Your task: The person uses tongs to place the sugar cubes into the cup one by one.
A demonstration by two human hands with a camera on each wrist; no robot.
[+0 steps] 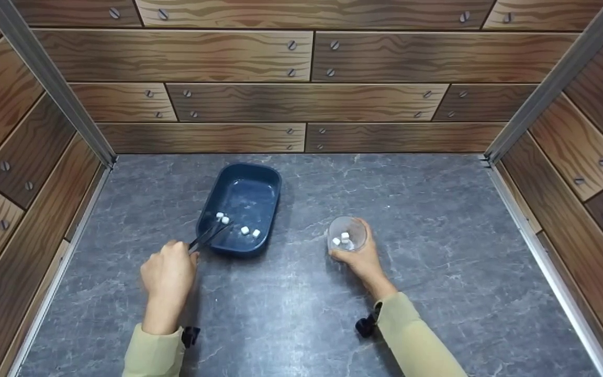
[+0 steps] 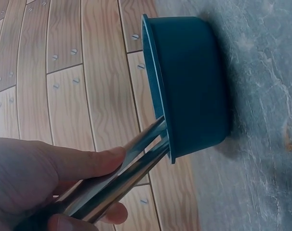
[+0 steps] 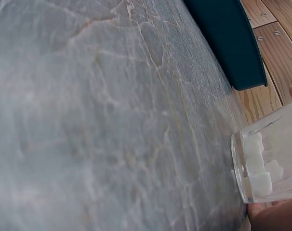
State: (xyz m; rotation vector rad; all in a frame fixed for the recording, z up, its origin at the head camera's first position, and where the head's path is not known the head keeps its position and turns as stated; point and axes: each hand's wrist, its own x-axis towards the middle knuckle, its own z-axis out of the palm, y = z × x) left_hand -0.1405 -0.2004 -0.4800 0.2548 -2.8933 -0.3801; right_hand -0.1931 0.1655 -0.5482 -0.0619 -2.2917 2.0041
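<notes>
My left hand point(image 1: 169, 272) grips a pair of metal tongs point(image 2: 131, 175), thumb along one arm and fingers beneath. The tongs pass over the near-left rim of a dark blue rectangular dish point(image 1: 249, 250), their tips beside a small white cube point(image 1: 225, 220). Another white cube point(image 1: 220, 215) lies right by it, and two more sit toward the dish's near right. My right hand point(image 1: 365, 259) holds a clear glass point(image 1: 337, 226) from its right side, fingers and thumb wrapped round it. Several white cubes point(image 3: 259, 166) lie at the bottom of the glass. Inside the dish, the tips are hidden from the left wrist view.
Both things stand on a grey marbled tabletop point(image 1: 291, 309), the dish left and the glass right, with a gap between. Wood-patterned panels point(image 1: 301, 99) enclose the back and sides, with metal frame posts point(image 1: 542, 84) at the corners.
</notes>
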